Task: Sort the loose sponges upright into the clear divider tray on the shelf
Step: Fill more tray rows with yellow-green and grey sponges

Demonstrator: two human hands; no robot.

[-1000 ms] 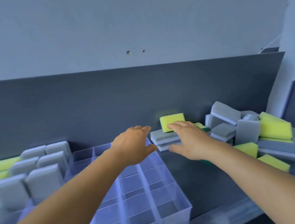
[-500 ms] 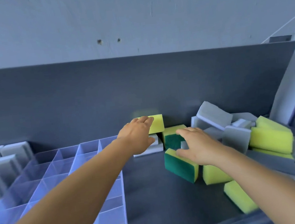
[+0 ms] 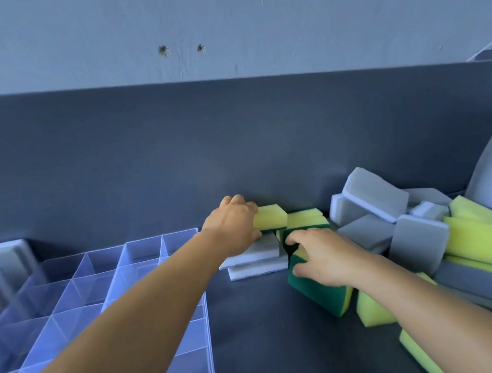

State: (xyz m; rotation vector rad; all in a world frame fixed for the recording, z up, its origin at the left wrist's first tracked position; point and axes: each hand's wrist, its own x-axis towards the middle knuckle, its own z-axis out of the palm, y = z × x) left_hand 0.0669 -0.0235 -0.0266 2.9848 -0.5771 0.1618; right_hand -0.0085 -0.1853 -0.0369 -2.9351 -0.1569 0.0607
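Yellow foam is now sitting under the fingers of the left hand [image 3: 233,225]: this hand is closing on the yellow sponge [image 3: 270,218] that is lying on top of two flat grey sponges [image 3: 255,258] by the back wall. A second ago both hands were only reaching over the pile; half a second ago the left one was arriving at the sponge. The right hand [image 3: 325,258] is now curling around a green-and-yellow sponge [image 3: 319,290], which is standing tilted on the shelf [image 3: 257,340] at about 4 o'clock from the yellow one. The view is also turning to the right, so the clear tray [image 3: 133,290] is sliding out at 8 o'clock. In my judgement, both hands are taking one sponge each, and the carrying to the tray is not yet begun.

Counting what is showing: two hands, each holding one sponge. In the tray, about three grey sponges [image 3: 2,258] are standing at its far left, partly cut off by the edge; most compartments are showing empty. In the loose pile [image 3: 415,236] at 3 o'clock I am counting about eight grey sponges and about five yellow ones, but some are hidden, so the number is not exact.
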